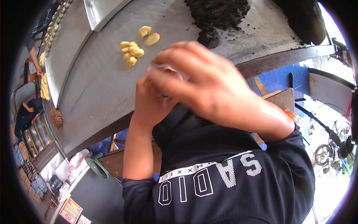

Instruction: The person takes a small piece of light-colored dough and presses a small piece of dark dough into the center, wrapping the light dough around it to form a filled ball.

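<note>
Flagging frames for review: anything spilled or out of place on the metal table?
Slight mess: dark crumbs scattered on the metal table beside the crumbly dark mass, probably shed from it. Yellow dough pieces look intact.

Passage over tabletop point(97, 74) left of dough pieces point(138, 52); dark mass point(220, 15) obstructs far right.

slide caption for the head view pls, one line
The right hand, blurred, partly covers the left hand near small yellow dough-like pieces and a dark mass on a grey metal table.
</note>
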The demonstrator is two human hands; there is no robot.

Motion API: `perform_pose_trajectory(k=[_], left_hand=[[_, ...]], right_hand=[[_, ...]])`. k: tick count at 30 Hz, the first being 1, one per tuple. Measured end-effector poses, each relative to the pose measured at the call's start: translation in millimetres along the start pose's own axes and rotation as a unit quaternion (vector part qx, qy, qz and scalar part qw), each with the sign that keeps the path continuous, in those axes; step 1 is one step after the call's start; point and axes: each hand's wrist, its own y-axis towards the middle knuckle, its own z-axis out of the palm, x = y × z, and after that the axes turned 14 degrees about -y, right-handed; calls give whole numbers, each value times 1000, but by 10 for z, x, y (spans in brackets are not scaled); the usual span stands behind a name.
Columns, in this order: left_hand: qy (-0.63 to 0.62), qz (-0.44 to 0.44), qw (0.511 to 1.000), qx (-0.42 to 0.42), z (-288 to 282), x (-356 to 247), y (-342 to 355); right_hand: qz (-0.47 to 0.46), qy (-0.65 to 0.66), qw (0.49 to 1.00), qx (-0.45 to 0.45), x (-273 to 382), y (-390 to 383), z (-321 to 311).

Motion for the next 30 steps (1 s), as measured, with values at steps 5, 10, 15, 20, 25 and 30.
perform_pose_trajectory(k=[5,10,15,20,25,30], left_hand=[[-148,7,989,29,-97,143,12],[-230,-145,962,9,-135,-19,50],[-3,-76,996,46,-167,-182,26],[23,3,999,37,-160,37,31],[-73,-94,992,-44,-92,96,13],[29,-15,998,45,-191,58,50]], right_hand=[[99,-192,976,19,-533,-147,-40],[94,-220,971,-2,-696,-191,-150],[90,-202,975,-4,-751,-350,-161],[54,-183,982,4,-681,-121,-23],[65,-154,983,74,-718,-196,-198],[96,-194,976,-5,-712,-370,-245]])
